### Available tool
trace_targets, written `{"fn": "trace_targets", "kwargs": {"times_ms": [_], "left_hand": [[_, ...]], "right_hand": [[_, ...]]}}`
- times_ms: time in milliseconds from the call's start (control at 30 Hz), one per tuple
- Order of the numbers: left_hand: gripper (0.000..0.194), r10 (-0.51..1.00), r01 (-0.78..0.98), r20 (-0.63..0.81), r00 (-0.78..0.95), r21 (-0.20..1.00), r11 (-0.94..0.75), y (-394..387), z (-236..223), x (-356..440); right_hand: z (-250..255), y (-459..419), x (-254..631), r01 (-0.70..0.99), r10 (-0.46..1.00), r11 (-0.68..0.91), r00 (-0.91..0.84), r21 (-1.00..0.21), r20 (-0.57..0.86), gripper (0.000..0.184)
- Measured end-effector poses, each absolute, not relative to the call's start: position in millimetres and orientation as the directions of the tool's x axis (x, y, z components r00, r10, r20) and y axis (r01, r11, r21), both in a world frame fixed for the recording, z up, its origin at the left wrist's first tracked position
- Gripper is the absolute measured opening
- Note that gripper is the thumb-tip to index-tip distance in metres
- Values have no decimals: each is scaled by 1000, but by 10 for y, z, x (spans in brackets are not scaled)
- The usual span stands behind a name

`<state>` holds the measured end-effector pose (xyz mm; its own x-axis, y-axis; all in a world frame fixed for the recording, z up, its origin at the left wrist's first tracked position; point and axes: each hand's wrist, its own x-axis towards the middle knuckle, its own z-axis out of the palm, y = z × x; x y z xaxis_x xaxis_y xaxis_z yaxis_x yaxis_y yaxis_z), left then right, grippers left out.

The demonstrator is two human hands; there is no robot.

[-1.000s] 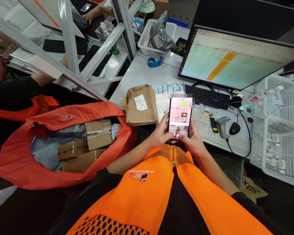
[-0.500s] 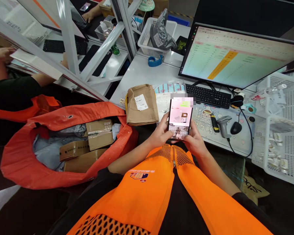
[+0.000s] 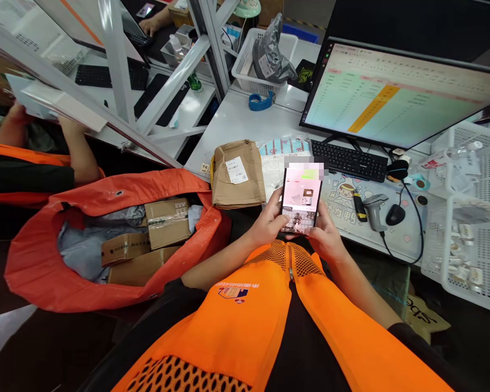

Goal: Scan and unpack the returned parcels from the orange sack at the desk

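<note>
A smartphone (image 3: pixel 301 197) with a lit pink screen is upright in front of my chest, over the desk's front edge. My left hand (image 3: pixel 269 222) is wrapped round its left side and my right hand (image 3: pixel 325 235) round its right side, both thumbs over the lower screen. A brown paper parcel (image 3: pixel 237 174) with a white label lies on the desk just left of the phone. I wear an orange vest (image 3: pixel 269 321).
An open orange sack (image 3: pixel 57 272) of cardboard boxes and grey mailers sits at my left. On the desk are a monitor (image 3: pixel 396 95), keyboard (image 3: pixel 349 159), barcode scanner (image 3: pixel 373 209) and mouse (image 3: pixel 395 214). White baskets (image 3: pixel 469 239) stand at the right. Another person's arm (image 3: pixel 75 149) is at the far left.
The phone and both my hands have stayed put. The person at the far left has shifted, the arm now lower and nearer the orange sack.
</note>
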<state>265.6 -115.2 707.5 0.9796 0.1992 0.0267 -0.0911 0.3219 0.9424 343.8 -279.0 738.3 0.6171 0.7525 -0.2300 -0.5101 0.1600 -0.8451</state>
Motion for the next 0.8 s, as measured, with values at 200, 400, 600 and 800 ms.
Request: {"fn": "trace_targets", "kwargs": {"times_ms": [200, 400, 600, 800], "left_hand": [[77, 243, -126, 52, 969, 946, 300, -1163, 7042, 2651], [90, 153, -86, 35, 988, 937, 339, -1175, 7090, 2622], [90, 147, -60, 8, 989, 933, 355, -1167, 7120, 2624], [73, 226, -144, 72, 971, 936, 320, -1154, 7070, 2660]], "right_hand": [[7325, -2786, 3431, -453, 714, 122, 658, -883, -239, 65], [7313, -2753, 3431, -449, 643, 123, 715, -885, -274, 50], [7325, -2779, 3434, -427, 704, 149, 679, -892, -207, 64], [7286, -2785, 3438, -433, 744, 179, 647, -883, -166, 62]]}}
